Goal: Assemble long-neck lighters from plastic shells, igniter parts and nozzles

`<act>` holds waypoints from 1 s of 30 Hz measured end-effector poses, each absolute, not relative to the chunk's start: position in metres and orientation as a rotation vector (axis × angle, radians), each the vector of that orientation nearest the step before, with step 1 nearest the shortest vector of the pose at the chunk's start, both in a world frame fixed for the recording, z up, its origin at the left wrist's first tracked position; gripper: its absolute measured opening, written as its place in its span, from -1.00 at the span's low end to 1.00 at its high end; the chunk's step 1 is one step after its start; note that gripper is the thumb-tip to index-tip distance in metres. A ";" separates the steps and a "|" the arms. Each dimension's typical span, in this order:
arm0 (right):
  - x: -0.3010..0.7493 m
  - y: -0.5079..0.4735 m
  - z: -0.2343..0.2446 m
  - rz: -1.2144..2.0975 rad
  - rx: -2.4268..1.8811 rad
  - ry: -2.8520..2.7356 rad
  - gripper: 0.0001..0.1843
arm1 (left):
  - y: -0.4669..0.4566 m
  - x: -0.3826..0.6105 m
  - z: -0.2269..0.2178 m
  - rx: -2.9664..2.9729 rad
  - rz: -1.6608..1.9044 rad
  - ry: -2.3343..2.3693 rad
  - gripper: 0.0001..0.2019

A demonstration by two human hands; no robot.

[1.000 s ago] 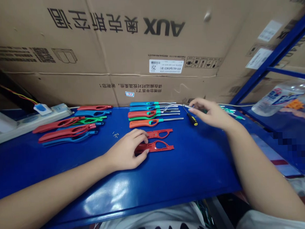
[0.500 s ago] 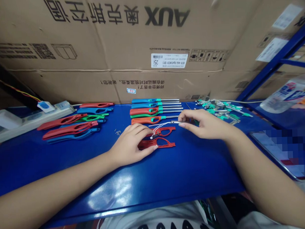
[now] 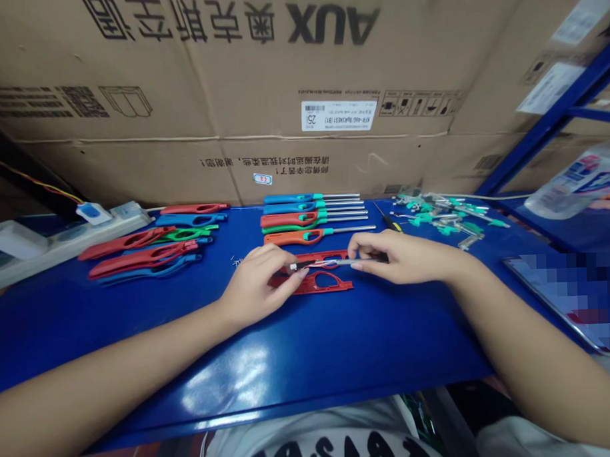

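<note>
Two red lighter shell halves (image 3: 332, 286) lie on the blue table, partly covered by my left hand (image 3: 261, 278). Above them, its thumb and forefinger close on a small black igniter (image 3: 297, 265) with a white end. Thin white wires (image 3: 323, 262) run from this piece to a metal lighter tube (image 3: 350, 261). My right hand (image 3: 386, 255) pinches that tube with thumb and fingertips; part of it is hidden by the fingers. Just beyond lies an orange lighter (image 3: 295, 237) with its metal tube fitted.
Assembled lighters (image 3: 289, 219) lie in a row at the back. Coloured shells (image 3: 146, 261) are stacked left, by a power strip (image 3: 122, 218). Green-and-metal lighter parts (image 3: 445, 217) are heaped right, beside a screwdriver (image 3: 391, 220). A phone (image 3: 552, 306) and plastic bottle (image 3: 568, 186) are farther right.
My right hand has brought the tube down and slightly left, level with the igniter. My left fingers have closed on the igniter, which lay by the shells before.
</note>
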State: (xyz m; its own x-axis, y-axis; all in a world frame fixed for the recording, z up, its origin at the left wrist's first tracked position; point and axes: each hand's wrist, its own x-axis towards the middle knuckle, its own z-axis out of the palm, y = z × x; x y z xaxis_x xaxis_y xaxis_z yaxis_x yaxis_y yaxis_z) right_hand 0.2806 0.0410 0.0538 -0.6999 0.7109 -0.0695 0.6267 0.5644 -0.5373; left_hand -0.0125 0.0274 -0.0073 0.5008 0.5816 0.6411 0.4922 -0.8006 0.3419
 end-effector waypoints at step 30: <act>0.279 0.041 0.055 0.958 -1.183 -2.755 -0.85 | 0.035 -0.011 -0.011 2.647 0.905 0.770 -0.78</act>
State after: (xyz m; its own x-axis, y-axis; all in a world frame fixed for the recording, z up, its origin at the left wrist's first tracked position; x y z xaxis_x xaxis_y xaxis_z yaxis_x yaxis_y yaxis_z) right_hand 0.2786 0.0407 0.0552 -0.7173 0.6564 -0.2337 0.6598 0.5321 -0.5306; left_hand -0.0105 0.0347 -0.0110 0.6693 0.5512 0.4981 0.4028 -0.8326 0.3801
